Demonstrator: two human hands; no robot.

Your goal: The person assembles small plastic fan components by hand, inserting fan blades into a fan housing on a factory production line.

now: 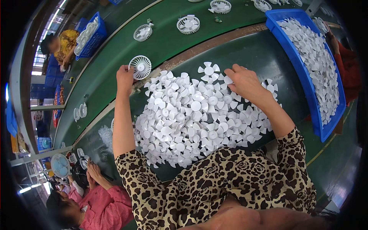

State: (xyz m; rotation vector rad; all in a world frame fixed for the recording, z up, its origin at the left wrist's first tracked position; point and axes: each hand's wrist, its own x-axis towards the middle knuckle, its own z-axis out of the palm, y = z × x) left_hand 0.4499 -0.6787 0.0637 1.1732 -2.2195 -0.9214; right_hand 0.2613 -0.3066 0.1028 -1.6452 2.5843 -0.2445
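A big heap of white plastic fan blades (191, 119) lies on the dark green table in front of me. My left hand (125, 78) is closed on the edge of a round white fan grille (140, 67) at the heap's far left corner. Over the far right side of the heap, my right hand (244, 82) rests with fingers curled down onto a fan blade (227, 79); whether it grips it is hidden.
A blue bin (297, 61) full of white blades stands at the right. More white fan grilles (188, 24) ride the green conveyor belt beyond. A person in pink (103, 203) works at my lower left, another in yellow (63, 44) sits far left by a blue basket (92, 36).
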